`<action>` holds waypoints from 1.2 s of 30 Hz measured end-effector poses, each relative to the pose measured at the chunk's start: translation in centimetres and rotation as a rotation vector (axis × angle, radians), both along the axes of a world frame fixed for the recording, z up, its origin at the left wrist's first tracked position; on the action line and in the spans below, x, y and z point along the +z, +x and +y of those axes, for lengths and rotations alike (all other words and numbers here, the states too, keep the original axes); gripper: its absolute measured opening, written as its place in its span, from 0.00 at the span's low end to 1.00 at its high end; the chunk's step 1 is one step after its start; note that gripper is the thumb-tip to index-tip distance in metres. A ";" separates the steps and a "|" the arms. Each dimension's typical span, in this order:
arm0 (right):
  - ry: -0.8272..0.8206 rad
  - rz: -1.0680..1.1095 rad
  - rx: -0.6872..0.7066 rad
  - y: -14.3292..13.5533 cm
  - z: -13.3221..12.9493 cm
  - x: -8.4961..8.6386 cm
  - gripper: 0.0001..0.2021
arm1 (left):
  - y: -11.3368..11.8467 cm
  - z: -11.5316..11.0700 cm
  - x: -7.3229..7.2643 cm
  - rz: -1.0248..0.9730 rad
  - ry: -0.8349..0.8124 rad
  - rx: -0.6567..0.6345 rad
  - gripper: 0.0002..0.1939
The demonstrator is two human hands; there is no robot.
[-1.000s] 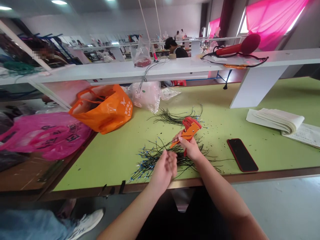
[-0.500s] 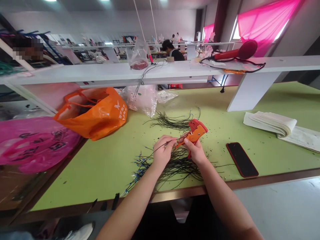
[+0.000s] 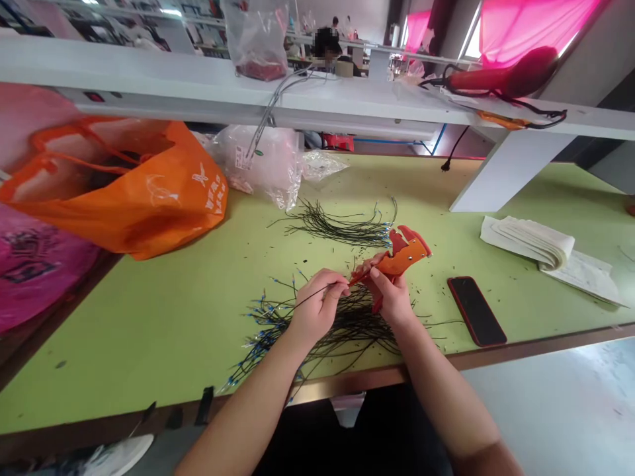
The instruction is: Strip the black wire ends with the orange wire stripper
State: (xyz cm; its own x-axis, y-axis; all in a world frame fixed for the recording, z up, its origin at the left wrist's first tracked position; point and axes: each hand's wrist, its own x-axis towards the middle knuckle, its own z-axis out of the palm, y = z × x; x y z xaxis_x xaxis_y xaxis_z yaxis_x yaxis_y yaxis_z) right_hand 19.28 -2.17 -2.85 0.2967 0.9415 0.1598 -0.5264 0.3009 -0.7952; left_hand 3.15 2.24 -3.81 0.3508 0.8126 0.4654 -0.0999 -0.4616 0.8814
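Between the thumb and fingers of my left hand [image 3: 317, 305] is pinched a thin black wire [image 3: 308, 297]. My right hand [image 3: 391, 294] is wrapped round an orange and red wire stripper [image 3: 403, 256], its jaws pointing up and away to the right. The fingertips of both hands come close together near the tool's handle end. Under my hands lies a large pile of black wires [image 3: 354, 330], many with blue ends at the left. A smaller bundle of black wires [image 3: 332, 228] rests farther back, behind the stripper.
To the right lie a phone [image 3: 477, 311] and folded papers [image 3: 533, 244]. An orange bag [image 3: 163, 205] and a pink bag [image 3: 44, 271] stand at the left. Clear plastic bags [image 3: 268, 158] sit under the white shelf [image 3: 163, 82]. Small black scraps dot the green tabletop [image 3: 173, 324].
The view has tilted down and come closer. The stripper's jaws have swung slightly to the right, away from the wire end. My left hand still pinches the wire.
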 end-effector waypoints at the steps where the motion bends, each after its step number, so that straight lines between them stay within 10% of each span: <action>1: 0.010 0.010 0.016 0.0 0.0 0.1 0.13 | 0.0 -0.1 0.0 0.007 0.010 -0.009 0.09; 22: -0.033 -0.149 0.138 -0.6 -0.5 -0.7 0.14 | 1.4 -1.0 0.0 -0.255 -0.087 0.100 0.08; 30: -0.128 -0.072 0.681 0.7 -0.7 -0.9 0.22 | 0.4 1.2 0.3 -0.469 -0.309 0.268 0.14; 36: -0.122 -0.065 0.823 0.7 -0.8 -1.3 0.24 | 0.2 0.6 1.4 -0.347 -0.231 0.303 0.14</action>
